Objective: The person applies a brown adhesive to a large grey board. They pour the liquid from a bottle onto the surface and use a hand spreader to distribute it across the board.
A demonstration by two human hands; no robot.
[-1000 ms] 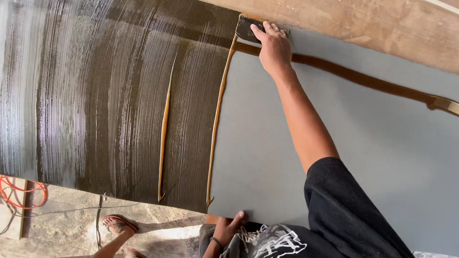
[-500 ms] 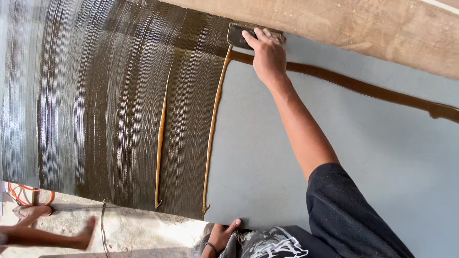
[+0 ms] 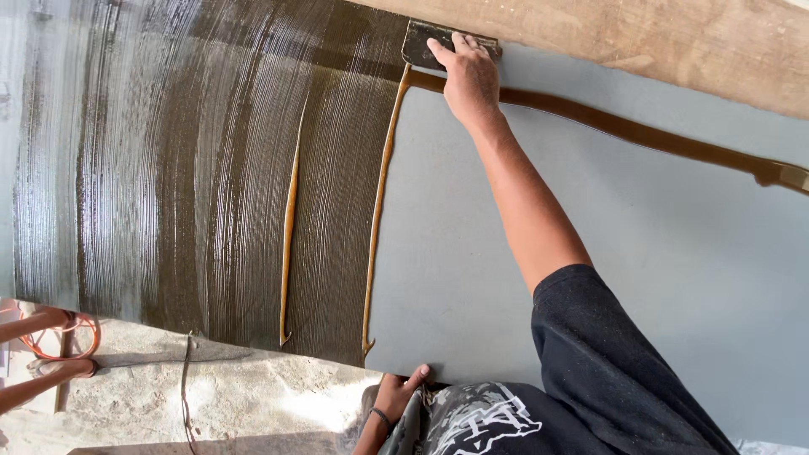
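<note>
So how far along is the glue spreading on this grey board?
The left part of the grey board already carries combed dark glue. The right hand presses a spreader at the far edge, by a glue bead. The left hand rests on the near edge. The bare grey right part remains.

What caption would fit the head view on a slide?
Right hand presses a dark spreader onto a grey board beside combed brown glue; left hand rests at the near edge.
</note>
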